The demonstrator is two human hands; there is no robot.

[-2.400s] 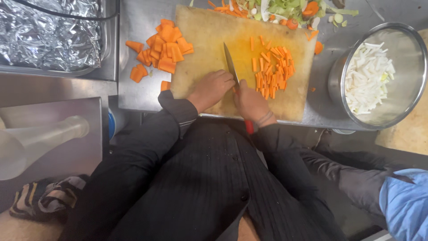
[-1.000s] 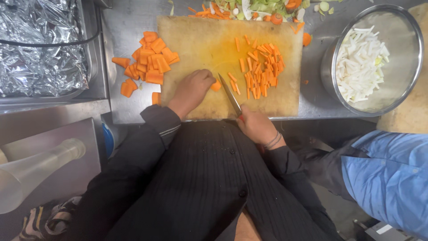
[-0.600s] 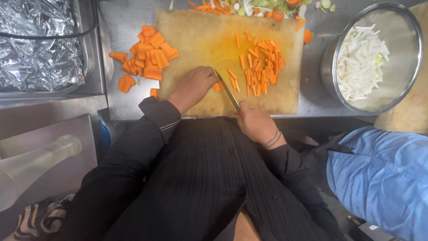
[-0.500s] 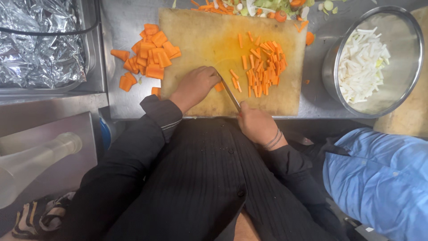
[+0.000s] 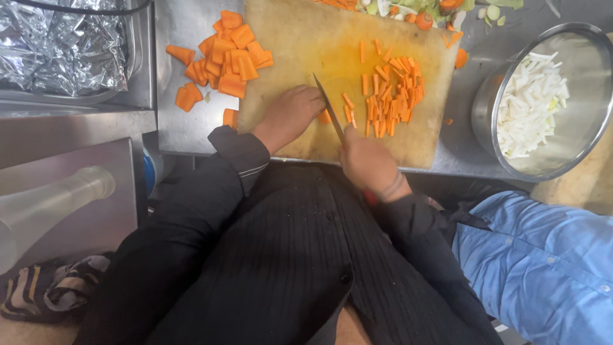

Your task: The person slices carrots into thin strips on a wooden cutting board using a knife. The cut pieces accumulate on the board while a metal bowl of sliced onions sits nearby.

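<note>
The right hand [image 5: 367,163] is closed around the handle of a dark-bladed kitchen knife [image 5: 329,115], the blade running from the hand up toward 11 o'clock across the pale wooden cutting board [image 5: 300,45]. The left hand [image 5: 290,115] sits knuckles-up at 9 o'clock of the blade, fingers curled and pressed onto a small orange carrot piece [image 5: 324,117] that is mostly hidden under them; only a sliver shows against the blade.

Compared with half a second ago, both hands hold nearly the same posture and the knife lies at the same slant. Against the frame of 2.4 s ago the change is clear: the blade then stood upright at the edge of the stick pile with the hands side by side, and the right hand has since drawn back toward the board's near edge. Judgement: the cutting is mid-stroke on a fresh piece, with the work proceeding steadily rather than finished.

The heap of thin orange carrot sticks [image 5: 393,96] lies at 3 o'clock of the blade. A pile of thick orange carrot chunks [image 5: 230,54] waits at 10 o'clock, straddling the board's left edge and the steel counter [image 5: 169,121]. A round steel bowl of white vegetable strips [image 5: 530,105] stands at far 3 o'clock. A blue-sleeved arm of another person [image 5: 543,268] shows at 5 o'clock.
</note>
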